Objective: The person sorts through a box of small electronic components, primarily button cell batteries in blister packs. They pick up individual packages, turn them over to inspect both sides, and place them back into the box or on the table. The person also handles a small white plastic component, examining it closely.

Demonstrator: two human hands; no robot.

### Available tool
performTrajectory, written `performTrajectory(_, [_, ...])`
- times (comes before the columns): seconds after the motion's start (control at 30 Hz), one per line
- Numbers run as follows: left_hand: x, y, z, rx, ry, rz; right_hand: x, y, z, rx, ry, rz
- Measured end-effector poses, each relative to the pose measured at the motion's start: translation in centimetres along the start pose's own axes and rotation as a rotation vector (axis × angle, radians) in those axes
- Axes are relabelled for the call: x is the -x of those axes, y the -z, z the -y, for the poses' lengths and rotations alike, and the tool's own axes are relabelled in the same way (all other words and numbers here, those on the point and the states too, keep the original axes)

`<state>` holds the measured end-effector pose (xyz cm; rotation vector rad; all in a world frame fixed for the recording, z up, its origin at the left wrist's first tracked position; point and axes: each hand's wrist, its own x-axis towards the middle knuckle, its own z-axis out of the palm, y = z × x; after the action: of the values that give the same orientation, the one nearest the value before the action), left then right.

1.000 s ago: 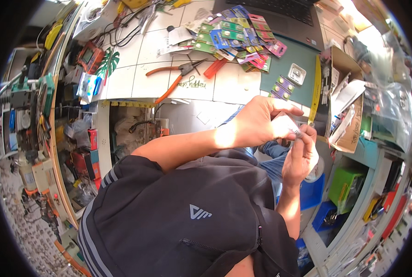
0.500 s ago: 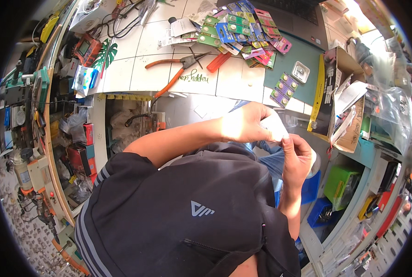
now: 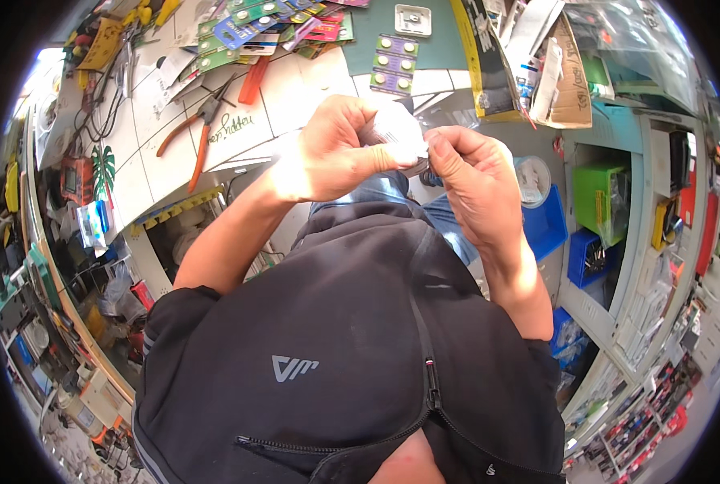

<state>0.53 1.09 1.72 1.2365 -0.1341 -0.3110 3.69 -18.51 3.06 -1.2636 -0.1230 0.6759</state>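
Worktop [image 3: 299,90], white, tiled: orange-handled pliers [image 3: 206,113]; red handle [image 3: 252,81]; heap of button-cell cards [image 3: 247,31]; green mat [image 3: 440,55], bearing square white dish [image 3: 412,21] and, overlapping its edge, purple card [image 3: 394,64].

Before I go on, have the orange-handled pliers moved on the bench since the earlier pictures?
No. The whole view has shifted, but the orange-handled pliers lie as they did against the green handwriting on the white tiled bench.

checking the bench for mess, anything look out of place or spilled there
The blister cards lie in an uneven, overlapping heap on the bench, which looks untidy. Nearby, the orange-handled pliers lie with handles spread. No spill is visible.
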Motion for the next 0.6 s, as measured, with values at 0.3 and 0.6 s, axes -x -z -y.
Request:
performTrajectory(0.3, [-2.0, 0.4, -0.8, -0.095, -0.053, 0.074, -0.5, 1.0, -1.1, -0.438, -0.179, 0.083])
performTrajectory(0.6, [-1.6, -2.5, 0.5, -0.833, -0.586, -0.58, -0.1, -0.5, -0.5, 0.143, 0.315, -0.288])
